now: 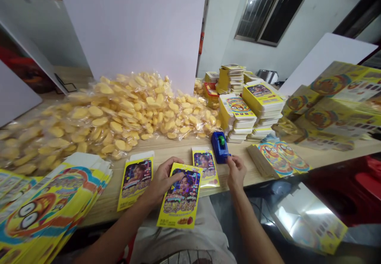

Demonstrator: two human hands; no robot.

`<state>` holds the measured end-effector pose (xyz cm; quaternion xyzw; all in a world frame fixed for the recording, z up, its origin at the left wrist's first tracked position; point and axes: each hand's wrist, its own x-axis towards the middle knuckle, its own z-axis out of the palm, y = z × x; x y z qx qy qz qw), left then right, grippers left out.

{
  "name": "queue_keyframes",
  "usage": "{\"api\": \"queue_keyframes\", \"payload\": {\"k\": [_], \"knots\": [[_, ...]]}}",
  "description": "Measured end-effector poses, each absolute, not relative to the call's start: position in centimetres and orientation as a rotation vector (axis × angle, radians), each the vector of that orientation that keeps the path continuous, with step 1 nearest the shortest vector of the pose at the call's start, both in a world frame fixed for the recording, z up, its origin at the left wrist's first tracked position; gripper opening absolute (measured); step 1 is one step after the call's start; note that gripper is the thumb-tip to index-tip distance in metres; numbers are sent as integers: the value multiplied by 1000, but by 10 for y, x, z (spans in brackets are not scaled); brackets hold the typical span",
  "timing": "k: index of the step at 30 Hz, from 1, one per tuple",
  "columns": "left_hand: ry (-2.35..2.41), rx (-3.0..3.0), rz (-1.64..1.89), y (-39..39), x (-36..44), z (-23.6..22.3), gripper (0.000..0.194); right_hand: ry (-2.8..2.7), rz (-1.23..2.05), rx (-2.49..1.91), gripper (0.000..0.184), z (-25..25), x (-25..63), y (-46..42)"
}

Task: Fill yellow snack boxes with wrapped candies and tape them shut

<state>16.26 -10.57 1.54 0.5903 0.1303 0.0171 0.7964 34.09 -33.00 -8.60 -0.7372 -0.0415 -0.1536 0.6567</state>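
My left hand [159, 184] grips a yellow printed box [180, 195] by its left edge, holding it over my lap at the table's front edge. My right hand [236, 171] is pinched at the near end of a blue tape dispenser [219, 147] that stands on the wooden table [175, 149]; what the fingers pinch is too small to name. Two more yellow boxes lie flat on the table, one [135, 181] to the left and one [206, 166] between my hands.
A big heap of clear bags of yellow snacks [119, 113] fills the table's middle and left. Flat yellow cartons [44, 208] pile at the near left. Stacks of cartons [253, 109] and loose flat ones [276, 158] stand right. White boards [131, 26] rise behind.
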Motion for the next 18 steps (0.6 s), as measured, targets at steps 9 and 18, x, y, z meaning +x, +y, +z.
{"api": "queue_keyframes", "payload": {"k": [9,18], "knots": [[219,1304,-82,-95,169,16,32,0,-153,-1615,32,-91,324,-335],[-15,1559,-325,-86,186,13,28,-1340,910,-1653,20,37,302,-280]]}}
